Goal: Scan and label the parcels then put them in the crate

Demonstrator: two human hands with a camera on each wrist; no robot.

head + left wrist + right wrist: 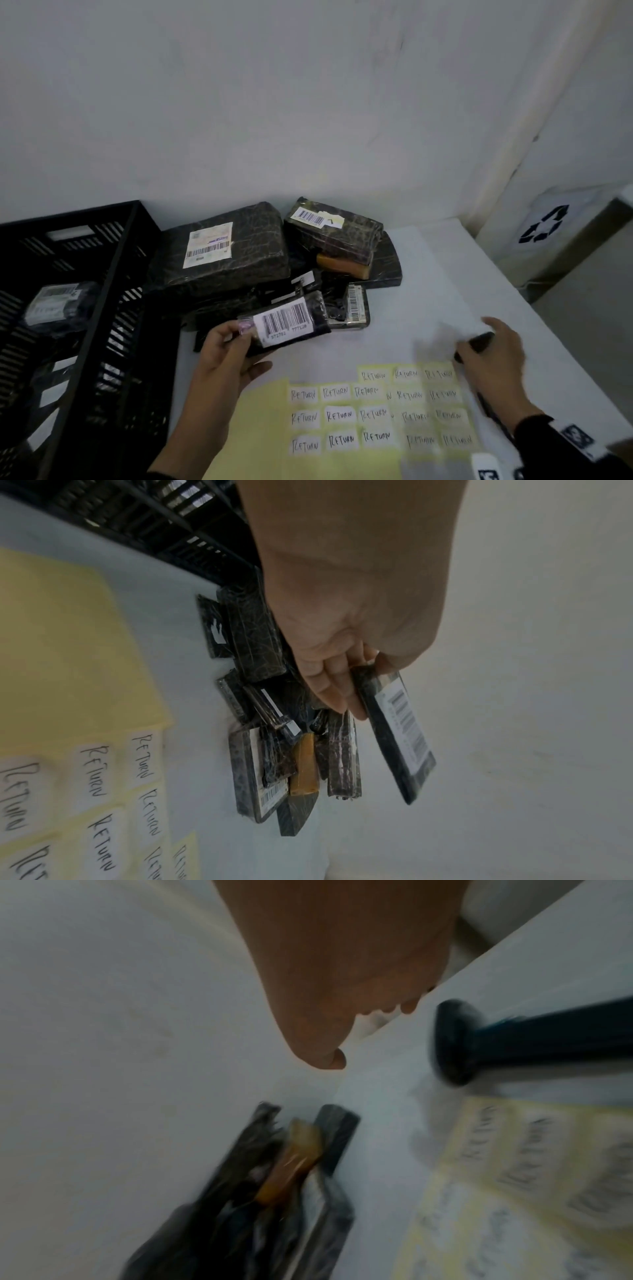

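Note:
My left hand (245,339) pinches a small black wrapped parcel (287,323) by its end, the white barcode label facing up, just in front of the parcel pile (222,253). The left wrist view shows that held parcel (400,737) between the thumb and fingers of my left hand (356,680). A black scanner (482,340) lies on the white table, partly hidden under my right hand (493,353). From the right wrist, my right hand (369,1034) hangs above the scanner (455,1042) with nothing in its fingers. The black crate (102,246) stands at the left with one labelled parcel (58,305) inside.
A yellow sheet of white RETURN stickers (342,414) lies at the table's front, between my hands. A brown block (342,265) sits in the pile under a wrapped parcel. A bin with a recycling mark (548,229) stands off the table's right edge. The wall is close behind.

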